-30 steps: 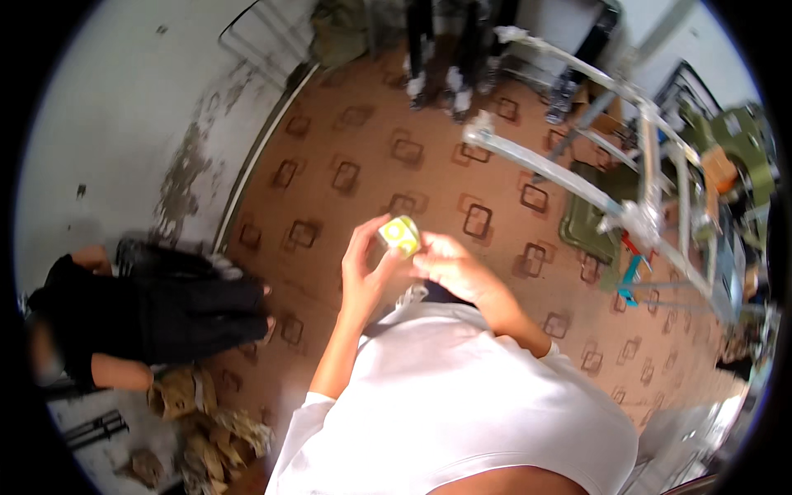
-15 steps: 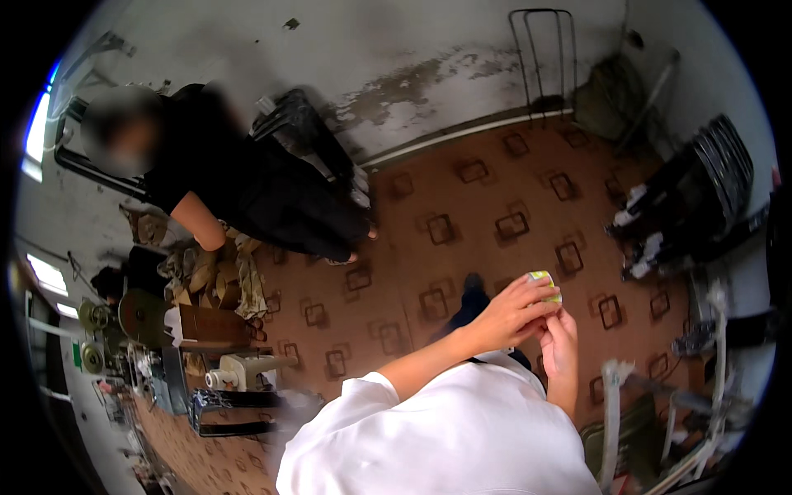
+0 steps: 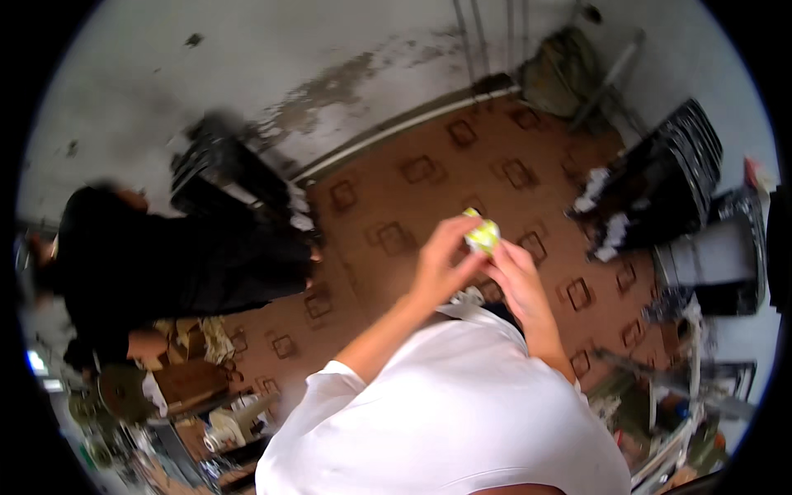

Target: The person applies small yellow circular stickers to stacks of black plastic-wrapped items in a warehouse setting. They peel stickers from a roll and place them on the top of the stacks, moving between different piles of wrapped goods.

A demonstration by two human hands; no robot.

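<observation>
In front of my body I hold a small yellow-green and white packet (image 3: pixel 483 237), blurred and partly covered by fingers. My left hand (image 3: pixel 443 257) grips it from the left, thumb bent in below it. My right hand (image 3: pixel 516 271) has its fingertips closed on the packet's lower right side. Exactly what kind of packet it is cannot be made out.
A person in black (image 3: pixel 157 256) stands at the left beside stacked black folding chairs (image 3: pixel 219 169). More black chairs (image 3: pixel 660 177) lean at the right. A sewing machine (image 3: pixel 235 425) and a cardboard box (image 3: pixel 190 384) are at lower left, metal frames (image 3: pixel 693 371) at lower right.
My hands have shifted left and up in the picture, and more of the packet shows between them. The view has turned; the other person appears farther left and lower.
</observation>
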